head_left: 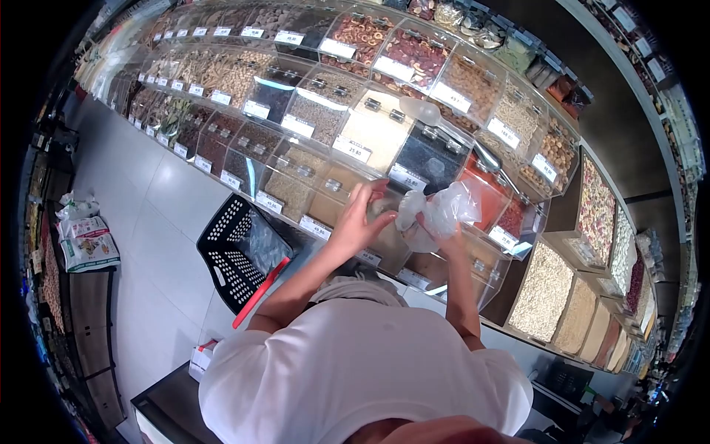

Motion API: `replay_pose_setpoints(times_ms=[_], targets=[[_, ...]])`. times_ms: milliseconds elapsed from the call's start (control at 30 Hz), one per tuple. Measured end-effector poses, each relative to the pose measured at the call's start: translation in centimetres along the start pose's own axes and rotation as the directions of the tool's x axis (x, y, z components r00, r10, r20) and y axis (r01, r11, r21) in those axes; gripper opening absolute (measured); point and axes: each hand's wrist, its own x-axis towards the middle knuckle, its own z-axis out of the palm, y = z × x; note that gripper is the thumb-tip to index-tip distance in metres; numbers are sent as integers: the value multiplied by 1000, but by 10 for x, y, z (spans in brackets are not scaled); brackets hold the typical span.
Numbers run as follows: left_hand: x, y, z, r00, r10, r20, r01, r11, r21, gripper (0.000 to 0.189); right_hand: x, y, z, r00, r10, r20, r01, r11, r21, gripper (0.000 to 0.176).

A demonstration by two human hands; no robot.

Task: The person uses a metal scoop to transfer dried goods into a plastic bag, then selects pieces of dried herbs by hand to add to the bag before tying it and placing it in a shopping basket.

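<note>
My right hand is closed on a crumpled clear plastic bag, its fingers partly hidden by the plastic. Just left of the bag, my left hand has its thumb and fingers apart with nothing visible gripped. Both hands hover over the lowest row of clear-lidded bins. A black shopping basket with a red handle hangs at my left forearm, with clear plastic inside. Beyond the hands are a bin of black grains and a bin of pale yellow grains.
A clear scoop and a metal scoop lie on the bins. Tiers of dried goods stretch left. Open grain bins stand at the right. A printed sack sits on a shelf across the tiled aisle.
</note>
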Motion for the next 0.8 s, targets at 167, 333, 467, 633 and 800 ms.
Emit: replay_pose_setpoints(times_ms=[167,333,467,633,800], targets=[[8,-5,-7,933,-106,343,142,987,-80,48,-1,-4,2,967,-108,229,101,994,45,30],[-2,3,-11,947,-43,317,-9,987,161,27,8,33,10,940,-81,332,22,984,178,30],[-14,-13,5,960,-148,238,218,928,-302,19,8,31,15,949,-27,314,-5,995,102,30],[-17,-42,14,863,-485,142,452,616,-645,9,-6,-18,33,983,-117,144,129,989,-77,44],[-31,-49,6,850,-521,70,420,592,-688,11,-2,-45,27,734,-373,567,534,834,-143,44]])
